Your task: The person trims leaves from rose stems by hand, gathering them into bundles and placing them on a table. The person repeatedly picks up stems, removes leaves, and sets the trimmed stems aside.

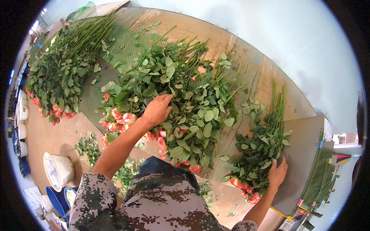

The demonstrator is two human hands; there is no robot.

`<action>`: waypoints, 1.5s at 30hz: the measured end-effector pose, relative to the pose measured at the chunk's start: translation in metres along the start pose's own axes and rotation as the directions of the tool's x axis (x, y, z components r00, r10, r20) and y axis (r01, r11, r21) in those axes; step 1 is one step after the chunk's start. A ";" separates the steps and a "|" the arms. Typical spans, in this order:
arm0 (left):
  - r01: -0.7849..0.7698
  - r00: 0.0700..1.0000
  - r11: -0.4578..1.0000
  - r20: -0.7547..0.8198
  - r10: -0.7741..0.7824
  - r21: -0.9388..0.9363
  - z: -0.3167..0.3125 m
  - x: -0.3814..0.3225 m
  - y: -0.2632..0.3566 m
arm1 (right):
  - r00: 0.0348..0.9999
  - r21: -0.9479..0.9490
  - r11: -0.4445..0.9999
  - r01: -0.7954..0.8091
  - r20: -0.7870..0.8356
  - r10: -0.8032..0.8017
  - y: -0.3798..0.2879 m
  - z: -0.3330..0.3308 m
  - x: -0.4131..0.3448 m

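Observation:
A wide pile of cut roses [188,95] lies before me on the worktable, stems pointing away and red-and-cream blooms [122,118] along the near edge. My left hand [158,109] reaches over it, fingers touching the leaves; whether any stem is gripped I cannot tell. Off to the right, a smaller bunch of roses [260,147] lies apart from the pile, its blooms [245,189] towards me. Against this bunch's right side is my right hand [278,172], thumb and fingers apart, with nothing visible between them.
Another large heap of roses [66,69] lies at the far left. Green plastic netting [124,43] covers part of the worktable [254,69]. An upright panel [302,156] bounds the right end. Fallen leaves [89,147] litter the floor near a white bucket [62,170] and a blue bucket [55,199].

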State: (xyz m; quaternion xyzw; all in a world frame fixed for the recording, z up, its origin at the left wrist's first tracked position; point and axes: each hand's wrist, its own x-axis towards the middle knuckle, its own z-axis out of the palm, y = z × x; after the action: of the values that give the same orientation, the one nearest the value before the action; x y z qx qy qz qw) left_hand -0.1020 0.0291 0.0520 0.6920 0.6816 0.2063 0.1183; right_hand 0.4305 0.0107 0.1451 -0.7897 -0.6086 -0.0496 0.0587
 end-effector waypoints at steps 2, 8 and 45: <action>0.086 0.995 0.994 0.049 -0.089 0.065 0.017 0.009 -0.001 | 0.982 0.112 0.978 0.174 -0.099 -0.163 -0.031 -0.002 -0.006; 0.005 0.995 1.000 -0.102 -0.005 -0.003 0.023 0.008 0.029 | 0.981 0.429 0.892 0.144 0.056 -0.185 -0.098 0.034 -0.054; 0.678 0.669 0.409 0.743 0.000 -0.611 0.293 -0.023 0.397 | 0.792 0.406 0.845 -0.348 0.610 0.034 0.083 0.125 0.047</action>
State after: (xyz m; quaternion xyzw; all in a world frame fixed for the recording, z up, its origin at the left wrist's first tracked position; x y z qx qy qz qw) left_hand 0.3843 0.0240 -0.0342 0.3916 0.5327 0.2342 0.7128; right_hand 0.5239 0.0534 0.0254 -0.7831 -0.5021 0.3588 0.0768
